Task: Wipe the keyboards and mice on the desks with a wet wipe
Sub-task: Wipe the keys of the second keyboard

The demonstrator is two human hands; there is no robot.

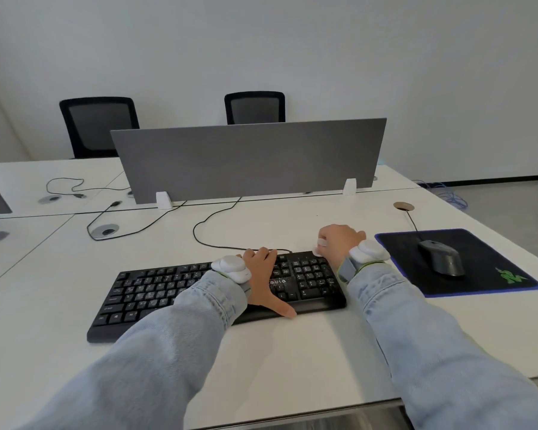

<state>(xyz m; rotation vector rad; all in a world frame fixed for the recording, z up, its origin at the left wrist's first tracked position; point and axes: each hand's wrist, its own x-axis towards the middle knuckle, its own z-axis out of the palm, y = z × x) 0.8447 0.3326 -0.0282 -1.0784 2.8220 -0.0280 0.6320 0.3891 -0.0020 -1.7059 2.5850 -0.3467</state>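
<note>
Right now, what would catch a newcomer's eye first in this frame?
Two denim-sleeved arms reach to a black keyboard at the desk's centre: the left hand holds it steady, while the right hand presses a white wipe at its far right corner. To the right, a dark mouse sits untouched on a blue-edged mouse pad.

White desk (pixel 292 361), grey divider panel (pixel 249 159) in white clips, two black mesh chairs (pixel 98 125) behind, black mouse pad (pixel 485 274) with green logo at right, loose cables (pixel 66 184) and grommets (pixel 106 231) at left.
</note>
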